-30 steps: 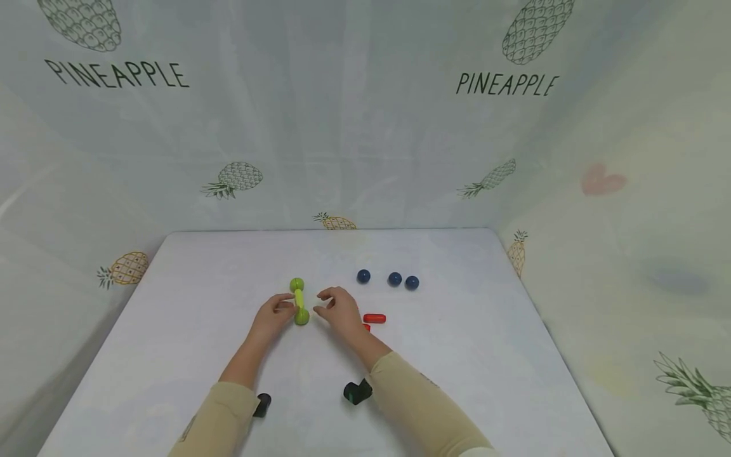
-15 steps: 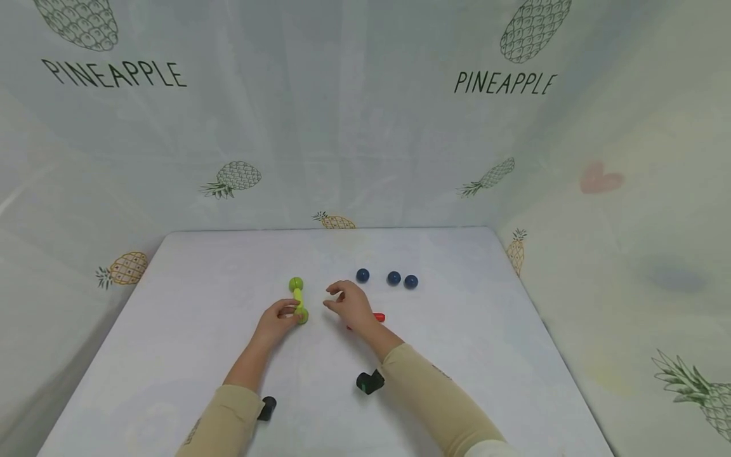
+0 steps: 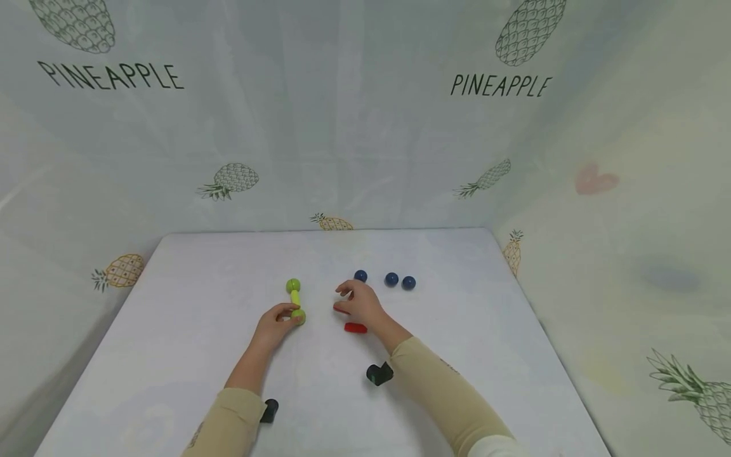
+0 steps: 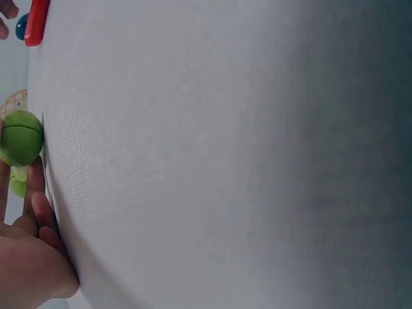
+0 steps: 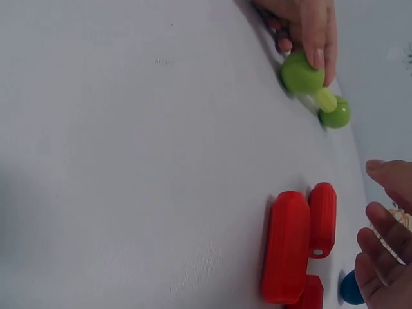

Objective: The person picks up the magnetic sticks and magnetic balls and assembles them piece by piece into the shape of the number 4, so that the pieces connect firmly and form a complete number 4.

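Note:
My left hand [image 3: 273, 327] pinches the near ball [image 5: 301, 73] of a green dumbbell-shaped piece between thumb and fingers. A yellow-green rod [image 5: 326, 100] joins that ball to a second green ball [image 3: 293, 285] farther back. All of it lies on the white table. To the right, my right hand [image 3: 362, 303] hovers over several red rods with its fingers loosely bent and apart, holding nothing. In the right wrist view a large red rod [image 5: 286, 248] lies beside another red rod [image 5: 322, 219], and a third red rod [image 5: 310, 295] is partly covered. One red rod [image 3: 356, 328] shows below the right hand.
Behind the right hand stands a dark blue ball [image 3: 360, 275], with two more blue balls [image 3: 391, 279] to its right. Black wrist cameras [image 3: 379, 374] ride on both arms. A pineapple-printed cloth [image 3: 365, 127] hangs at the table's back edge.
My right hand has moved right, away from the green piece and over the red rods. My left fingers have shifted from beside the rod onto the near green ball.

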`<state>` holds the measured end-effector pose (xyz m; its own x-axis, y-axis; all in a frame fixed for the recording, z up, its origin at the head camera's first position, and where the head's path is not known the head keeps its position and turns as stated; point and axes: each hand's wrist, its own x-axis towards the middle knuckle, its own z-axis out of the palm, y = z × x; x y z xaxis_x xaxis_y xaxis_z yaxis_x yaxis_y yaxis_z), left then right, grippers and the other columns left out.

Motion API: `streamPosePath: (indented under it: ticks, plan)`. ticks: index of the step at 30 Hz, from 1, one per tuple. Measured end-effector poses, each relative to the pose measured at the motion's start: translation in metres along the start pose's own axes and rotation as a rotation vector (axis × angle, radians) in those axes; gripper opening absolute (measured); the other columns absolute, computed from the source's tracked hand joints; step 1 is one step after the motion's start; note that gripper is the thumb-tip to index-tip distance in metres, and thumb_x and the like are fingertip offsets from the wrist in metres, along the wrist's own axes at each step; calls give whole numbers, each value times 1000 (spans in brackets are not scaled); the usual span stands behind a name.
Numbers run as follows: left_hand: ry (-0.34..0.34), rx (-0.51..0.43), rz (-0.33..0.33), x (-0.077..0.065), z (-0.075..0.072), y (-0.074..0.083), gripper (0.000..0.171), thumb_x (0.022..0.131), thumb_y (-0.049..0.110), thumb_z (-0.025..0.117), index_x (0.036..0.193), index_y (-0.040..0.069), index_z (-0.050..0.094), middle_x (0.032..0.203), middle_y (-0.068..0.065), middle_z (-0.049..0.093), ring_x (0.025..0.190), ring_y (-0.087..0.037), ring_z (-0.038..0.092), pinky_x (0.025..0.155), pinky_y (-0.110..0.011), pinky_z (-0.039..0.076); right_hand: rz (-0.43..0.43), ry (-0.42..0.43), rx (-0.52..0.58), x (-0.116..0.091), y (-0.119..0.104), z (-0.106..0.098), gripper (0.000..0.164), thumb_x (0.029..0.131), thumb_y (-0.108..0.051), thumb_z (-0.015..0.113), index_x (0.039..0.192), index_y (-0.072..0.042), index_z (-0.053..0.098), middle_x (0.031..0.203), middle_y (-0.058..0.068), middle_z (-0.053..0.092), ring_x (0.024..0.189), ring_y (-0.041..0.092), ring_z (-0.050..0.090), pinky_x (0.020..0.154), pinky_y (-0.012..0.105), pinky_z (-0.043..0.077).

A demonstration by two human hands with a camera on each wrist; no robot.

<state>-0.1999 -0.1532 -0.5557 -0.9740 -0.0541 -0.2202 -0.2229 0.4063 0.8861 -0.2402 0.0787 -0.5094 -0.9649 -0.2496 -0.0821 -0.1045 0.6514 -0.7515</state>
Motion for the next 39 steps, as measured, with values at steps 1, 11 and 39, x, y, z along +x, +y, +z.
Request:
streamPosePath:
  ticks: [1,11,39]
  plan:
    - [2,0,4,0,0,0,37,89,19,73,122,4,63,119,-18,60,119,-36,47,102,-52,34,5,-8,-4,1,1,0,29,84,-18,77,111,-12,68,99,-2,64,85,15,52,72,29,45]
    - [21,9,37,0,2,-2,36,88,18,73,120,4,64,113,-14,62,106,-28,50,90,-40,37,83,-66,21,7,13,0,28,80,-14,80,106,-15,69,94,-3,60,81,19,54,66,28,48]
    - [-19,50,33,0,-8,-1,35,88,19,74,119,5,65,110,-11,63,98,-26,49,81,-35,38,103,-116,-69,14,25,10,23,78,-10,81,97,-18,71,86,-3,59,84,18,53,73,30,46]
